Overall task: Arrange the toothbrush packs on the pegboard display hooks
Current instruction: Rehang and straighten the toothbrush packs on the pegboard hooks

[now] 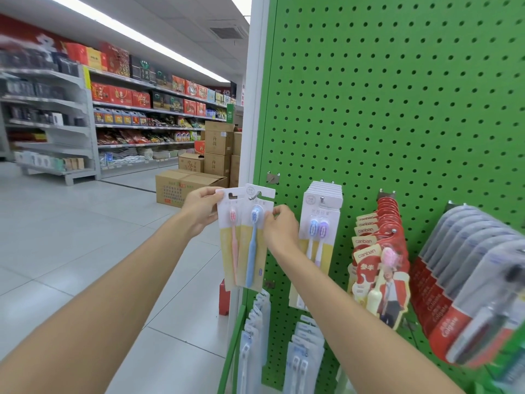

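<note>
Hanging step, approx. mid-way. L to R:
- left hand [200, 207]: grips pink toothbrush pack [230, 240] at top corner; its slot looks off the hook.
- blue toothbrush pack [254, 245]: overlaps pink one, slot on hook [254, 195] tip.
- right hand [279, 228]: pinches blue pack's right edge.

Next, prob.: slide blue pack back, then align pink slot w/ tip.

Room: open aisle left of left hand. Full peg of twin-brush packs [319, 223] near, right of right hand. Pegboard [397, 95] edge just behind hands.
</note>
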`<state>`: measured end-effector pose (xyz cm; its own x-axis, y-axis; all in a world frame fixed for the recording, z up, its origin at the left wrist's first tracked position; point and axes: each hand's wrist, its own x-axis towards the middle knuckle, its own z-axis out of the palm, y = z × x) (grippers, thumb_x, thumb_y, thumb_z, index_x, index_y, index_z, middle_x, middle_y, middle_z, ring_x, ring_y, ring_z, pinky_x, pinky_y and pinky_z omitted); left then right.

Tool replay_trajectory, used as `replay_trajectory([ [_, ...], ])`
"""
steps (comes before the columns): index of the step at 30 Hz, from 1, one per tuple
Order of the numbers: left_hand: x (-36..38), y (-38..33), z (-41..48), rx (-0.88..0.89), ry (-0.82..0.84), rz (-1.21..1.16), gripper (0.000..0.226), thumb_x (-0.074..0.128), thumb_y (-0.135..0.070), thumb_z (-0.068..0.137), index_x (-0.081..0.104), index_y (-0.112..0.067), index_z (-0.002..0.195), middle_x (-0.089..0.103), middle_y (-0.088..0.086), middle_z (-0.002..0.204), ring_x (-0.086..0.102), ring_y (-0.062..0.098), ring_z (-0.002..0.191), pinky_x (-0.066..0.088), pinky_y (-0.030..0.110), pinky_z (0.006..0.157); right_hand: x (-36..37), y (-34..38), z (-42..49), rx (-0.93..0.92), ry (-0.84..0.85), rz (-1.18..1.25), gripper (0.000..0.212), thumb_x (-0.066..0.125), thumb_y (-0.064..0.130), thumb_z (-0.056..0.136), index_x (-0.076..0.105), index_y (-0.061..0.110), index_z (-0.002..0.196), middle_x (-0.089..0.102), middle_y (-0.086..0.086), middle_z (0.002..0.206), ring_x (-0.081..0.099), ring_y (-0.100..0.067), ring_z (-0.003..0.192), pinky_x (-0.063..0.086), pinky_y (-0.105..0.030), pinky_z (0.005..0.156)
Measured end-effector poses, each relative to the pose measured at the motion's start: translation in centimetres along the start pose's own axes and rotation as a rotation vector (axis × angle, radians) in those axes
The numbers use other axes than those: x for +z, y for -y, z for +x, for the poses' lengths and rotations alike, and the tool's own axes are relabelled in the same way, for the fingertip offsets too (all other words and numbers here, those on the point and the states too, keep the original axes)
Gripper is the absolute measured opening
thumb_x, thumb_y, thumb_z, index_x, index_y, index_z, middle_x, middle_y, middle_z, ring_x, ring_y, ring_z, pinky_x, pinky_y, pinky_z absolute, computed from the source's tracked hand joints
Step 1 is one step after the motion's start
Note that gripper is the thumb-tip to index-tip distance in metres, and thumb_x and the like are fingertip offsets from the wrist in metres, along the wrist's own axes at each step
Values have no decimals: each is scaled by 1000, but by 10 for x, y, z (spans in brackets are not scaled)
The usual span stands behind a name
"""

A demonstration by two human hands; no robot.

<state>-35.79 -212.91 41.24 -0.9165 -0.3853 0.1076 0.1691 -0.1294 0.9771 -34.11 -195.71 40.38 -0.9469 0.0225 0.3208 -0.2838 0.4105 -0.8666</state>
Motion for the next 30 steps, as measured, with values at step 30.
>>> replay_trajectory([
  [30,-44,139,-184,-282,223,-116,23,58,-28,98,69,-12,111,71,2,100,66,18,94,56,34,83,38,-106,-151,191,238,322,27,43,28,100,59,14,82,59,-1,79,54,-16,73,41,-31,70],
])
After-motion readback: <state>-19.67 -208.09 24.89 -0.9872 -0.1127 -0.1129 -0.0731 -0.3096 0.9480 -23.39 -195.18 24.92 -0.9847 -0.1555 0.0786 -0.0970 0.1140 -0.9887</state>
